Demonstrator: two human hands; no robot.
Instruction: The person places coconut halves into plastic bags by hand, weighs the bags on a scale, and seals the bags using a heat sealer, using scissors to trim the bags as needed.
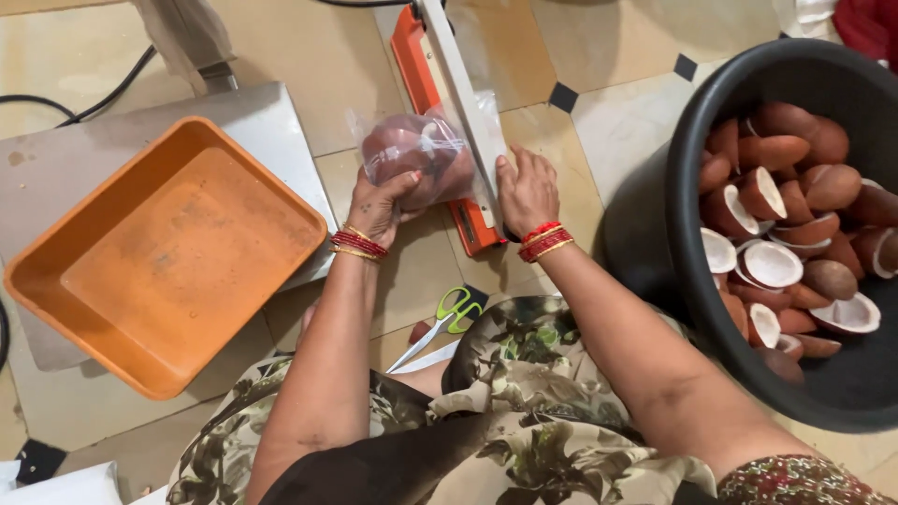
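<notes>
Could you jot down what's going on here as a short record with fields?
Left hand: grips a clear bag of coconut pieces
Right hand: presses down the arm of the orange heat sealer
Bag mouth: lies under the sealer arm
Orange tray: on a metal platform, left
Black tub: right, holds halved coconuts
Scissors: on the floor near the knees

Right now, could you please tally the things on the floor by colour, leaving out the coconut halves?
Orange: 2, tray and sealer
Black: 1, tub
Green-handled: 1, scissors
Clear: 1, bag, held by left hand
Total: 5
</notes>
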